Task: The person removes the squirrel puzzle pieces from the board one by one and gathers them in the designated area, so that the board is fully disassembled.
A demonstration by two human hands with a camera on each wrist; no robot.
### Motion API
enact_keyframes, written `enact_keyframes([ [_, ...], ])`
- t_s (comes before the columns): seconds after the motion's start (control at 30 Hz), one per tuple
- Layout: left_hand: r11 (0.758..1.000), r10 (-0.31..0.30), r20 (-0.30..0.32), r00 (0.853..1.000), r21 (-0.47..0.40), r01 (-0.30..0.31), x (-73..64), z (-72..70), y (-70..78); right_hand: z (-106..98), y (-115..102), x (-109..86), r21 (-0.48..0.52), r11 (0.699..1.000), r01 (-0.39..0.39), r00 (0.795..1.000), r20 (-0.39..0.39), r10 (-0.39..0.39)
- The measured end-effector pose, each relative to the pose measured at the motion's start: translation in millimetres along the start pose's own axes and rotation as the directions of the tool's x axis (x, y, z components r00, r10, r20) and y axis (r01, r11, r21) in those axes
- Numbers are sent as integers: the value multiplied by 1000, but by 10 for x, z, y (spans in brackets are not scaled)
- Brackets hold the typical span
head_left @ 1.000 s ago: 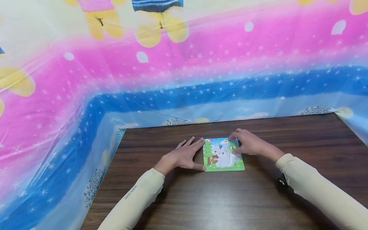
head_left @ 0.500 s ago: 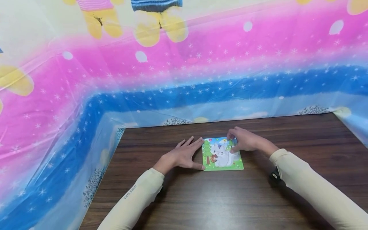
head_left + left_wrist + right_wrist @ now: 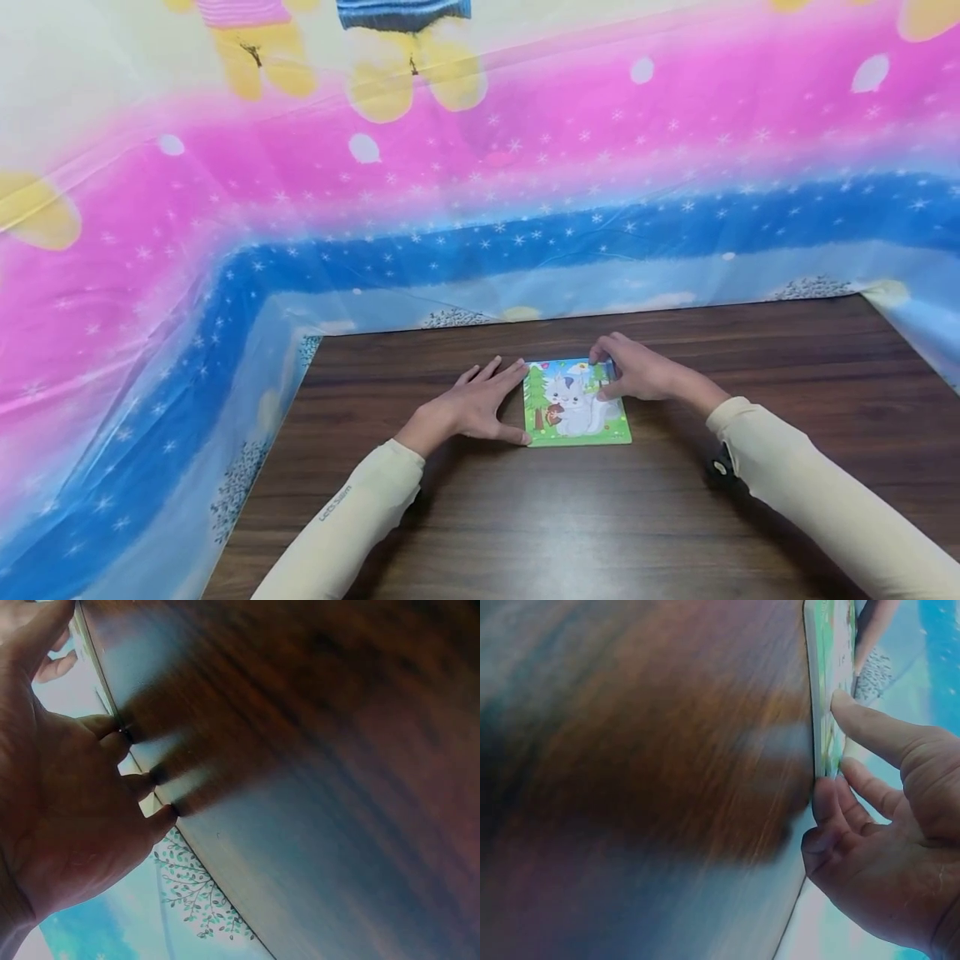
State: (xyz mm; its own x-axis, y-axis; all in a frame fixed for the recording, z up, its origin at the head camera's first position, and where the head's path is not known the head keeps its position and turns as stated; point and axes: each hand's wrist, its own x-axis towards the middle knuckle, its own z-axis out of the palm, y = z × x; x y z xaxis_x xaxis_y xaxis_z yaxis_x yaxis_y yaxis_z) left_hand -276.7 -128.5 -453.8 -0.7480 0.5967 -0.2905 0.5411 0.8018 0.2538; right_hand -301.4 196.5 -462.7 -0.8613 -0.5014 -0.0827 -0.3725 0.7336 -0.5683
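Note:
A small square puzzle board (image 3: pixel 576 410) with a white cartoon animal and green border lies flat on the dark wooden table (image 3: pixel 570 517). My left hand (image 3: pixel 504 398) rests flat on the table, fingers straight, its thumb and index finger touching the board's left edge. My right hand (image 3: pixel 604 375) grips the board's far right corner with curled fingers. In the right wrist view the thumb (image 3: pixel 855 720) lies on the puzzle board (image 3: pixel 826 667) and the other fingers curl against its edge. The left wrist view shows my left hand (image 3: pixel 75 817) spread on the table (image 3: pixel 322 787).
A bright plastic sheet (image 3: pixel 450 208) in pink, blue and pale yellow rises behind the table and wraps down its left side (image 3: pixel 150 467) and right corner (image 3: pixel 922 325). Bare wood (image 3: pixel 810 350) lies on all sides of the board.
My right hand has slid a little left and farther up, from the board's right edge onto its far right corner. The left hand and the board have stayed where they were.

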Motion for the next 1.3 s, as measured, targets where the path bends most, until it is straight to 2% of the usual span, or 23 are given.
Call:
enact_keyframes([
  [0.33, 1000, -2, -11, 1000, -8, 2, -5, -28, 9, 37, 18, -1, -6, 1000, 5, 1000, -22, -5],
  [0.57, 1000, 4, -8, 1000, 2, -4, -2, -25, 3, -18, 4, 1, -4, 1000, 18, 1000, 12, -18],
  [0.9, 1000, -1, -18, 1000, 0, 1, -9, -16, -12, -66, -40, 63, -101, 995, 1, 998, 56, 5],
  [1.1, 1000, -4, -4, 1000, -7, 4, 5, -24, -20, -50, -70, 37, -184, 983, 18, 1000, 26, -14],
  [1.3, 1000, -6, 2, 1000, -15, 6, 2, -31, -14, -23, -22, 14, -179, 983, 46, 999, -3, -47],
])
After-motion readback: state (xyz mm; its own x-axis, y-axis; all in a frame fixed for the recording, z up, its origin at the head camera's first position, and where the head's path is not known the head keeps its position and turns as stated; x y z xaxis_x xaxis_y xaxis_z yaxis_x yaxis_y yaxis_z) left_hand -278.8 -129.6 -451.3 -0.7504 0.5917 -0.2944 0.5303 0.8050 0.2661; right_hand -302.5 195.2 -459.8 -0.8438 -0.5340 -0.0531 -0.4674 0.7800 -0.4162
